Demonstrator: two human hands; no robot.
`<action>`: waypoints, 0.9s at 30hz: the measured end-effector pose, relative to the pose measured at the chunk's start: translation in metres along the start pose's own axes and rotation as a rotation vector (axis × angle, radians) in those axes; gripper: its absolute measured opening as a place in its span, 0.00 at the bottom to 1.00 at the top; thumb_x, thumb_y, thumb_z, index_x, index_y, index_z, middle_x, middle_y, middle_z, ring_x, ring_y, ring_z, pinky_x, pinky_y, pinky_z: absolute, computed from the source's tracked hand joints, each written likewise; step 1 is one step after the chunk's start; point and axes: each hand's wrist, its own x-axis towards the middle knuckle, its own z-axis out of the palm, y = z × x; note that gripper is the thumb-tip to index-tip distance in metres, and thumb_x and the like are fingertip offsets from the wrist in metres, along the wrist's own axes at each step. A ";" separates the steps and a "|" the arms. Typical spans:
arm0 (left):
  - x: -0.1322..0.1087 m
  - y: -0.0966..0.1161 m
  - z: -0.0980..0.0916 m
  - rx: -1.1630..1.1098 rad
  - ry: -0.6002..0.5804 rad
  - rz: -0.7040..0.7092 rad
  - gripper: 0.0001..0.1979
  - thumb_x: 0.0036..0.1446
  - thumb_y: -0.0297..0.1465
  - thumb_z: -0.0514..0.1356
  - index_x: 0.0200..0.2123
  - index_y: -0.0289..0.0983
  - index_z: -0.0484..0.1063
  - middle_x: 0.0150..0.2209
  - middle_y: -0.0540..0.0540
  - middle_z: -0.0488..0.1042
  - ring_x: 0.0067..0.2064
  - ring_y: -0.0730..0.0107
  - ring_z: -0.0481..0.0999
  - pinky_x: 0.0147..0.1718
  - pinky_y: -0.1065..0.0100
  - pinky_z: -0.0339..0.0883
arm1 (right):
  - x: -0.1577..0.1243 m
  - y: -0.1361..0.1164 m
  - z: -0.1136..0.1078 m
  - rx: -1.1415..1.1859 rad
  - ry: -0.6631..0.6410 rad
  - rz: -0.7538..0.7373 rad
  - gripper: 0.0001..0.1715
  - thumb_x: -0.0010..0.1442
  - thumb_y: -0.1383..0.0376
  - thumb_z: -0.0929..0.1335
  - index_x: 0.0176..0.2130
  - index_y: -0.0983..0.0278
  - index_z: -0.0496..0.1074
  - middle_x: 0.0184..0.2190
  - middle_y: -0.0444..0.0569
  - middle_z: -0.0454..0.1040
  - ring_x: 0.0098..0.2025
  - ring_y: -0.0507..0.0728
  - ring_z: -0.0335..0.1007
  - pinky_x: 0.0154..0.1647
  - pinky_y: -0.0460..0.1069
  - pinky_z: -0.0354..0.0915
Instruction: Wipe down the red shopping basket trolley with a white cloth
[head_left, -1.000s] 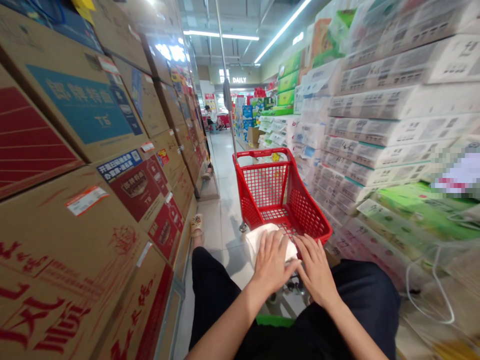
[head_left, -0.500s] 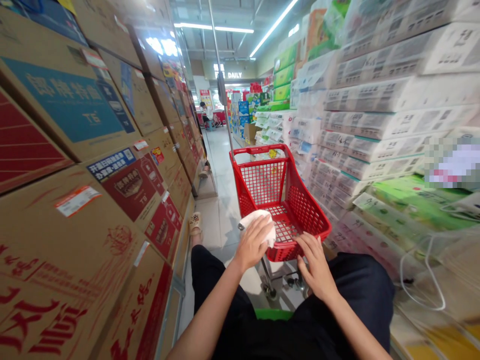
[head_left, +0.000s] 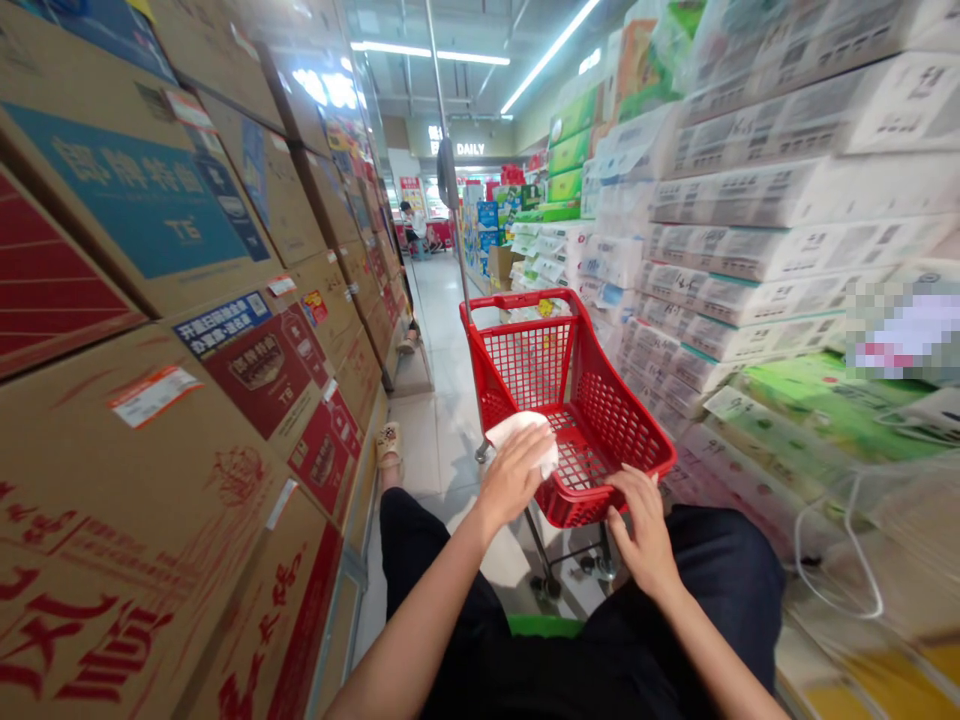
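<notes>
Holding white cloth [head_left: 519,424] under my left hand [head_left: 517,478], fingers flattened; right hand [head_left: 643,520], loosely spread, should brace red shopping cart [head_left: 577,512] against pressure.

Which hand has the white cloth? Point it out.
The left hand: it lies over the white cloth at the left side of the red basket. The right hand shows no cloth, at the near right corner.

Cardboard boxes [head_left: 180,440] opposite wrapped packs [head_left: 757,240]
</notes>
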 end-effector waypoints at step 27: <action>-0.014 0.039 0.003 -0.026 -0.083 0.084 0.27 0.62 0.25 0.51 0.64 0.39 0.63 0.64 0.45 0.67 0.70 0.63 0.55 0.71 0.49 0.48 | -0.003 0.003 0.005 -0.002 0.089 -0.008 0.16 0.64 0.61 0.64 0.51 0.60 0.67 0.49 0.54 0.71 0.61 0.69 0.62 0.62 0.71 0.56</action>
